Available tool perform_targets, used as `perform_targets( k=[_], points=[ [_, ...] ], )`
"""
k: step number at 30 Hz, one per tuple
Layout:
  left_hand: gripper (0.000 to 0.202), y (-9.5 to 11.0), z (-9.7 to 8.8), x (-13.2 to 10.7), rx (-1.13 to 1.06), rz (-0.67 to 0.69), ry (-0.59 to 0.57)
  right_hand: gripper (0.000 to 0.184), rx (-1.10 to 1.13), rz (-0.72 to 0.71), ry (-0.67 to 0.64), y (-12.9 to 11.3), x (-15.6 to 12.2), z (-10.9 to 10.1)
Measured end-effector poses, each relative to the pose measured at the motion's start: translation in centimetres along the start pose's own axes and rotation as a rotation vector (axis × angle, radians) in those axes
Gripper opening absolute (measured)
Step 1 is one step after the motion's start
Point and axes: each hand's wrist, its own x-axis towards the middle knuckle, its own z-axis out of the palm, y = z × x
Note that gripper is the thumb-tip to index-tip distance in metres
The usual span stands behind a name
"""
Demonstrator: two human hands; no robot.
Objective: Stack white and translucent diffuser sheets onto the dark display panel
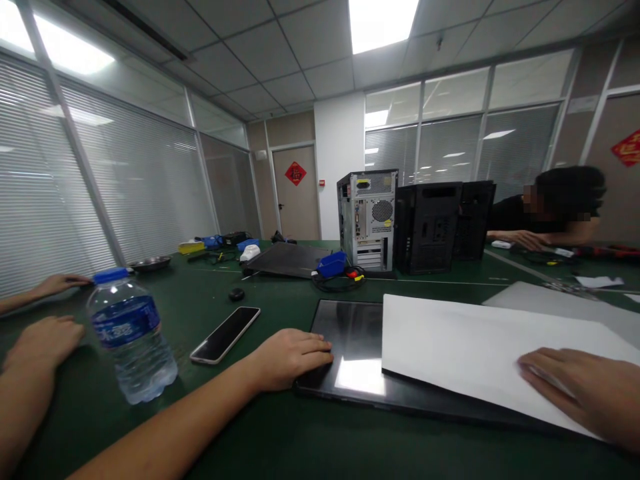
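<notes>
A flat, glossy black screen panel (345, 327) lies on the green table in front of me, reflecting a ceiling light. My left hand (293, 357) rests at its left edge, fingers stretched out over the surface. A white sheet (450, 340) covers much of the panel's right side. On this sheet lies my right hand (583, 387), fingers extended to the left and slightly bent, thumb side towards me. Whether the sheet is paper or a stiff board, I cannot tell. To the left of my left hand is a phone (226, 335), face up with a dark screen.
A water bottle (131, 337) stands at left beside another person's hands (43, 343). Computer cases (370, 220) stand across the table, near a dark flat panel (290, 259) and a blue tray (331, 265) with cables. A grey sheet (530, 298) lies behind the white one. Another person (565, 207) leans over at right.
</notes>
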Motion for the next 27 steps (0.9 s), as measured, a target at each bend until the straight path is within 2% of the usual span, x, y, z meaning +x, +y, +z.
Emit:
perform_targets(
  k=[3, 6, 10, 13, 17, 23, 27],
  points=[
    [0.035, 0.1, -0.1, 0.0, 0.0, -0.005, -0.008, 0.039, 0.022, -0.006, -0.084, -1.2, -0.1, 0.4],
    [0.039, 0.2, -0.2, 0.0, 0.018, -0.019, -0.034, 0.04, 0.116, 0.038, -0.081, -3.1, -0.4, 0.7],
    [0.047, 0.3, -0.4, 0.0, 0.056, -0.025, -0.091, 0.058, 0.185, 0.003, -0.076, -5.2, -1.3, 0.9],
    [0.049, 0.2, -0.3, 0.1, 0.055, -0.029, -0.093, 0.068, 0.202, -0.043, -0.151, -6.6, -1.8, 0.2],
    [0.047, 0.2, -0.1, 0.1, 0.035, -0.022, -0.084, 0.067, 0.253, -0.117, -0.248, -8.5, -2.2, -1.2],
    [0.049, 0.1, 0.0, 0.1, 0.019, -0.016, -0.082, 0.065, 0.32, -0.137, -0.245, -10.8, -2.2, -2.4],
    [0.043, 0.1, 0.2, 0.1, 0.034, 0.008, -0.036, 0.061, 0.363, -0.209, -0.268, -11.8, -2.0, -3.1]
  ],
)
